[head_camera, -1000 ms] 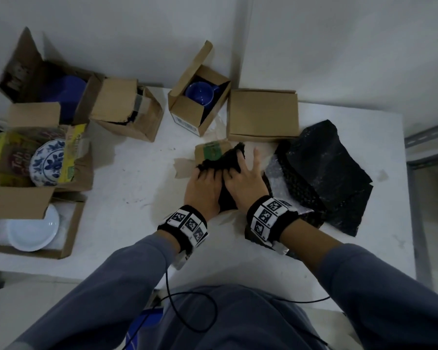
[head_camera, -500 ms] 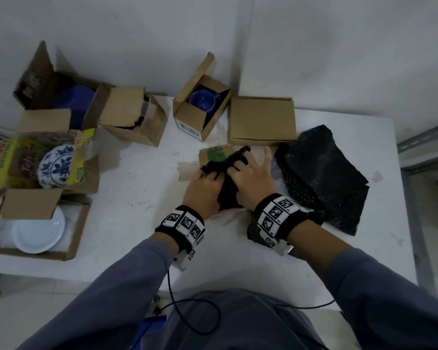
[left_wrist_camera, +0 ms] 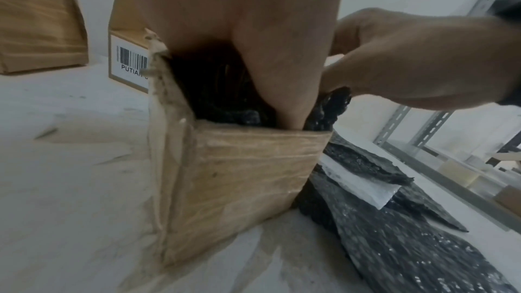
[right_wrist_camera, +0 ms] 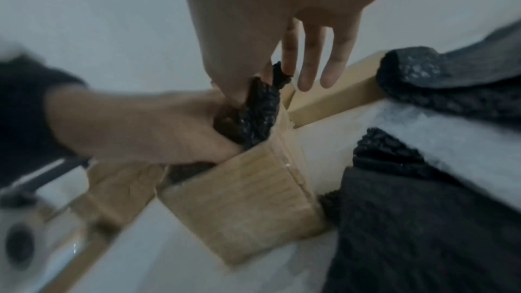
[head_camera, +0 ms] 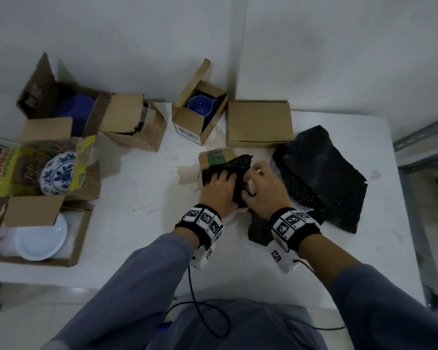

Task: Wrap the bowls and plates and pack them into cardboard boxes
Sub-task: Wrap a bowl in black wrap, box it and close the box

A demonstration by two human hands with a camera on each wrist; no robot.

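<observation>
Your left hand (head_camera: 219, 189) presses down on a bundle in black bubble wrap (head_camera: 228, 165) that sits in a small open cardboard box (left_wrist_camera: 239, 177) at the middle of the tabletop (head_camera: 142, 198). In the left wrist view its thumb reaches down inside the box's near wall, against the wrap. Your right hand (head_camera: 262, 190) works at the bundle's 3 o'clock side: thumb and forefinger pinch a fold of the wrap, the other fingers (right_wrist_camera: 332, 61) straight and spread. What the wrap covers cannot be seen.

The box at 12 o'clock, holding a blue cup (head_camera: 200, 105), carries a white barcode label (left_wrist_camera: 131, 61) that reads "PUTIAN", the rest cut off by the nearer box. The small box has a green label (head_camera: 216, 157) too blurred to read. At 9 o'clock a yellow printed carton (head_camera: 8, 170) shows red lettering you cannot make out; a blue-and-white patterned plate (head_camera: 58, 173) lies in it. At 8 o'clock a white plate (head_camera: 39, 238) lies in another open box. A closed flat box (head_camera: 259, 123) sits at 1 o'clock, and loose black wrap sheets (head_camera: 321, 173) lie at 3 o'clock.

Compared with half a second ago, your right thumb no longer sticks out over the wrap; that hand has turned in and closed on the fold. Your left hand has stayed on the bundle, which now sits lower in the box.
</observation>
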